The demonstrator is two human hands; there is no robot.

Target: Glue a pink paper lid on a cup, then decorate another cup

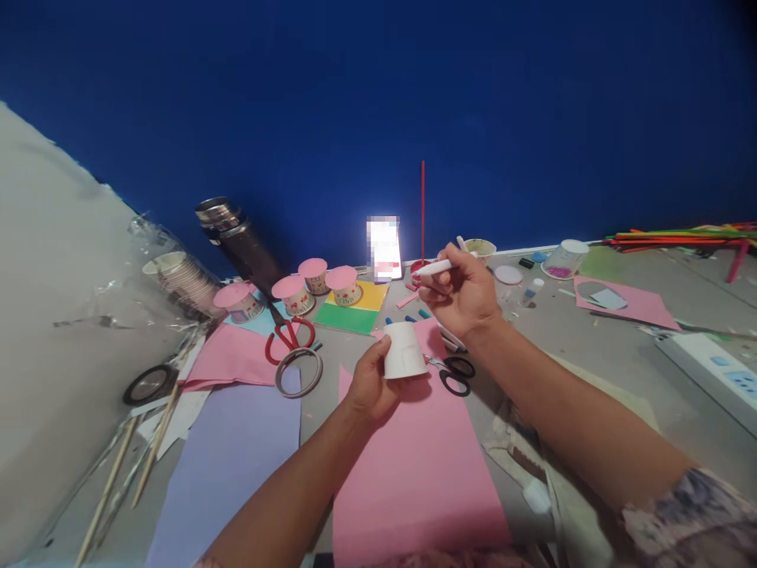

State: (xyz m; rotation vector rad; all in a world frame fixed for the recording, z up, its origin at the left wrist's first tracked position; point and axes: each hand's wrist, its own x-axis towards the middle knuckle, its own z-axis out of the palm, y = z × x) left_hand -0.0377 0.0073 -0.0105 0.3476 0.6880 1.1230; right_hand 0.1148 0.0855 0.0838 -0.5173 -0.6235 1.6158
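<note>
Above the pink paper (414,473), my left hand (372,380) grips an upturned white paper cup (406,351), while my right hand (467,293) pinches a white marker (436,267), apart from it. Squeezing too hard could dent the cup; a slack hold might let it slip.

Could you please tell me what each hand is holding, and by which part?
The left hand holds a white cup by its side wall. The right hand holds a white marker by its barrel.
</note>
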